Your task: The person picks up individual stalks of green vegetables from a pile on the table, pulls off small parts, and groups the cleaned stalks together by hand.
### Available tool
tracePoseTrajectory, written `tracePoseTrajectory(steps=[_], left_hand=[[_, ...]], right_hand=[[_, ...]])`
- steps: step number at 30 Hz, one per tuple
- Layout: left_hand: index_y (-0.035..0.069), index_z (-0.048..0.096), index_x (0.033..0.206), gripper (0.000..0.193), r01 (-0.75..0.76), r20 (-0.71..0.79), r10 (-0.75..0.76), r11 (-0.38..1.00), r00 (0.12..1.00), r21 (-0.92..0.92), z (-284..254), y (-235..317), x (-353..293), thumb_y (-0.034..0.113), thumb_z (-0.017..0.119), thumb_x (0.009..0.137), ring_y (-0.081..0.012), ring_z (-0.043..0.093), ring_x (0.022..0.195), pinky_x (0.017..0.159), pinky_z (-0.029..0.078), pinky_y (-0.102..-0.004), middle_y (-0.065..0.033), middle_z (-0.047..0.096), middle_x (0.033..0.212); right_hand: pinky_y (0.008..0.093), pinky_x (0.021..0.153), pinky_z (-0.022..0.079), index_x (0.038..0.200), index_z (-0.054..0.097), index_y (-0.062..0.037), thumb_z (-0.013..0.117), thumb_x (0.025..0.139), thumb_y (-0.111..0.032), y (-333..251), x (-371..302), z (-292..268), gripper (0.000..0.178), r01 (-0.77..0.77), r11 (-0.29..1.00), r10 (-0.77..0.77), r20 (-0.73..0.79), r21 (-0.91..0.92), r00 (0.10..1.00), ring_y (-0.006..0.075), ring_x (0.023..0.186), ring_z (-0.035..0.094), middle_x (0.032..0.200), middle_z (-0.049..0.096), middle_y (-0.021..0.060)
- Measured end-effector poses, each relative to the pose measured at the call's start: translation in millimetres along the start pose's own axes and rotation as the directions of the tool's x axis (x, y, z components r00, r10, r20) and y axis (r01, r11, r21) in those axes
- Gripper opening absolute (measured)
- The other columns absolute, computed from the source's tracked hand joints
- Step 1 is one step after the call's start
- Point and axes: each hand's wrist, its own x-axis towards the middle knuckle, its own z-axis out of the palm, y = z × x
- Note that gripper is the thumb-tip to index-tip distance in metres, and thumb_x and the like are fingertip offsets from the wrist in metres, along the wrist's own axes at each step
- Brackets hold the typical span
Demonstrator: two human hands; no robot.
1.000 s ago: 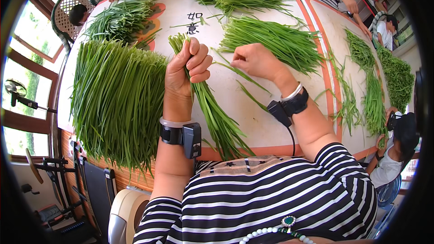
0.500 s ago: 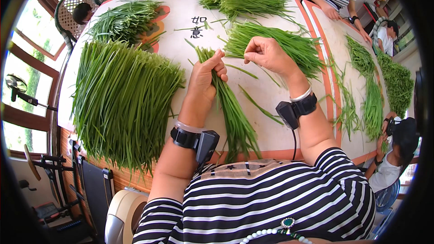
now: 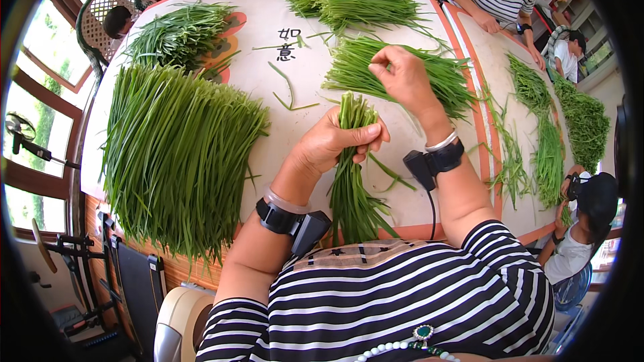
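Observation:
My left hand (image 3: 332,139) is wrapped round a bunch of garlic chives (image 3: 355,201), thumb across the front. Their pale cut ends stick up above the fist, and the green leaves hang down toward my lap. To the right and a little higher, my right hand (image 3: 408,84) has thumb and forefinger pinched together; I cannot make out anything between them. It hovers over the near edge of a chive pile (image 3: 443,75). Left of my left arm lies a big, thick heap of chives (image 3: 178,161), stems pointing away from me. A few loose leaves (image 3: 295,106) lie beyond the bunch.
Two more chive piles, one at the far left (image 3: 178,33) and one at the far middle (image 3: 349,0), rest on the white table (image 3: 261,121). Chives also lie on an adjoining table (image 3: 520,188) at right. Other people work around the edges. Cables run from my wristbands.
My left hand has moved right and nearer, turning the bunch so its cut ends stand upright. The right hand shifted slightly, still pinched. A person's hand at the far edge no longer holds chives.

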Motion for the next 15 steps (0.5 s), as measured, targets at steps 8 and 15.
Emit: tracePoseTrajectory(steps=[8, 15], left_hand=[[0.007, 0.059, 0.091, 0.018, -0.190, -0.533, 0.061, 0.963, 0.844, -0.191, -39, -10, 6, 0.024, 0.060, 0.097, -0.0114, 0.056, 0.062, 0.057, 0.047, -0.0253, -0.0002, 0.058, 0.069], [0.003, 0.058, 0.110, 0.026, -0.245, -0.545, 0.080, 0.940, 0.834, -0.238, -39, -16, 11, 0.022, 0.065, 0.094, -0.0131, 0.050, 0.063, 0.059, 0.047, -0.0296, 0.0005, 0.047, 0.068]], right_hand=[[0.0388, 0.062, 0.049, 0.082, 0.062, -0.0047, 0.072, 0.080, -0.013, 0, -4, 11, 0.013, 0.097, 0.977, -0.092, 0.038, -0.192, 0.995, 0.0294, 0.071, 0.061, 0.080, 0.062, 0.0102], [0.0295, 0.058, 0.048, 0.082, 0.064, 0.0006, 0.070, 0.083, -0.011, -15, -2, 1, 0.013, -0.121, 0.969, 0.081, 0.188, 0.213, 0.979, 0.0144, 0.059, 0.058, 0.069, 0.065, 0.0097]])
